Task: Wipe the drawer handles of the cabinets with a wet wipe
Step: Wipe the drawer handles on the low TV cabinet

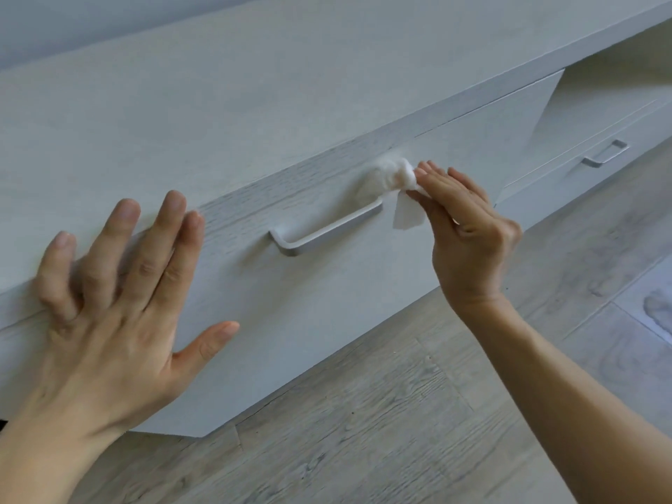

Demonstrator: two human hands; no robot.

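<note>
Cabinets (225, 114) of pale wood grain show two drawers, each with one flat metal handle, above a grey plank floor (381, 431). Two bare hands reach in: the left hand (109, 303) lies spread wide on the cabinet edge, left of the near handle (327, 227). The right hand (469, 231) pinches one crumpled white wet wipe (392, 180) against that handle's right end; the far handle (605, 154) sits well apart.

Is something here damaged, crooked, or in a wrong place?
Nothing stands out. Both silver metal bar handles sit straight on the pale wood-grain drawer fronts, and the crumpled white wet wipe is at the nearer handle's right end.
</note>
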